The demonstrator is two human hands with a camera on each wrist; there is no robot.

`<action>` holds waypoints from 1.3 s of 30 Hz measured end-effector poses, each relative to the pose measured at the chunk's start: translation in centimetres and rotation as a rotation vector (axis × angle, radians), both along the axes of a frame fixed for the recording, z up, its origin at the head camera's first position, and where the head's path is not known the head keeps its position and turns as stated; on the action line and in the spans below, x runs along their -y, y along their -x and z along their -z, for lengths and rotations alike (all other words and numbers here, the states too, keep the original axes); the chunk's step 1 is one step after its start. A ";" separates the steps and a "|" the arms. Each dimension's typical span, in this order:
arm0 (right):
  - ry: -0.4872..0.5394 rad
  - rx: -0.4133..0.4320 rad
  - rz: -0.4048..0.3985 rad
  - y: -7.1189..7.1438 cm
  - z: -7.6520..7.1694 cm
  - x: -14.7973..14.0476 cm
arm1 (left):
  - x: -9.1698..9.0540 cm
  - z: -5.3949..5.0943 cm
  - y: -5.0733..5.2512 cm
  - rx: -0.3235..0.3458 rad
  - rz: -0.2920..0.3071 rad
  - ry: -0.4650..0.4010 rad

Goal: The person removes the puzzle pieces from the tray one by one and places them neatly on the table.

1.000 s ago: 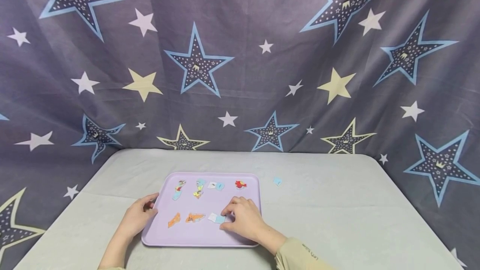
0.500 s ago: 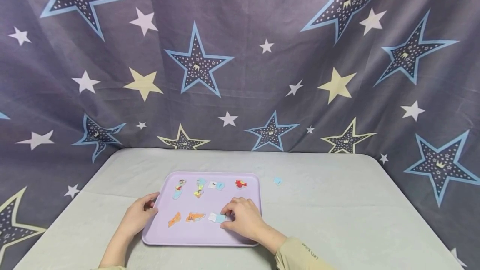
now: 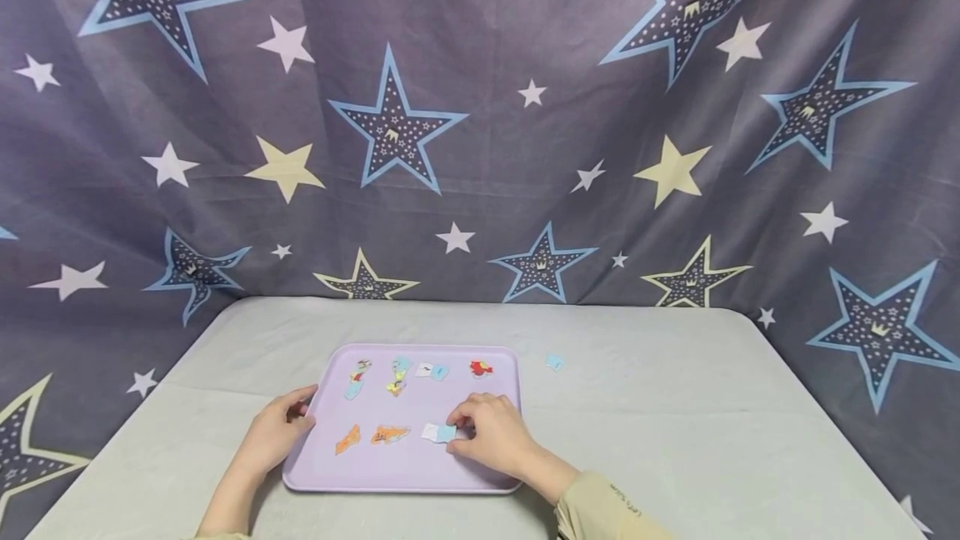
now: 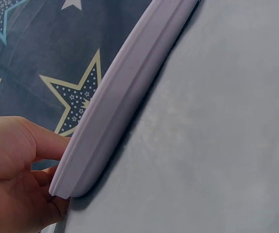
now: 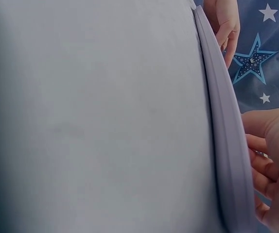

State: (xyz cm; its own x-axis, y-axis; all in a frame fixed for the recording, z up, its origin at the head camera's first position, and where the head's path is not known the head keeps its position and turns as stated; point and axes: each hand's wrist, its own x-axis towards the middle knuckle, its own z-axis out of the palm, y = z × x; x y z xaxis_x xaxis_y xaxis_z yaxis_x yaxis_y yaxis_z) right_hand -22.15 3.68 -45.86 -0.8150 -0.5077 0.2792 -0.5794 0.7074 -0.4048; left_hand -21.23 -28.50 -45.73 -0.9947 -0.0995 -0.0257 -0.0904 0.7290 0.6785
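Note:
A lilac tray (image 3: 397, 472) lies on the table with small cut-out puzzle pieces in two rows. At its left rim, my left hand (image 3: 273, 433) holds the edge with thumb and fingers; the rim hides some fingertips in the left wrist view. My right hand (image 3: 493, 437) reaches over the tray's right side. Its thumb and fingers pinch the right end of a light-blue puzzle piece (image 3: 446, 433), partly hidden by them. A white puzzle piece (image 3: 430, 432) adjoins it on the left. To the left of these lie an orange piece (image 3: 390, 435) and a smaller orange piece (image 3: 348, 439).
Along the tray's back row lie a red piece (image 3: 481, 368), a white-and-blue pair (image 3: 432, 372) and two multicoloured pieces. Another light-blue piece (image 3: 554, 362) rests on the grey table (image 3: 675, 407), right of the tray. A star-patterned curtain (image 3: 480, 148) hangs behind.
My right hand has shifted slightly right, and the light-blue and white pieces have moved with it, away from the orange piece. The left hand and tray look still.

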 end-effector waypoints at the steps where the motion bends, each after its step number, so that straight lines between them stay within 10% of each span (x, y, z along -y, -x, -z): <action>1: 0.005 -0.005 -0.001 0.1 0.0 -0.1 | 0.0 0.0 0.0 0.000 0.000 0.001; 39: 0.107 -0.094 0.172 3.0 -1.0 -6.9 | -0.1 0.0 -0.2 -0.034 0.007 0.009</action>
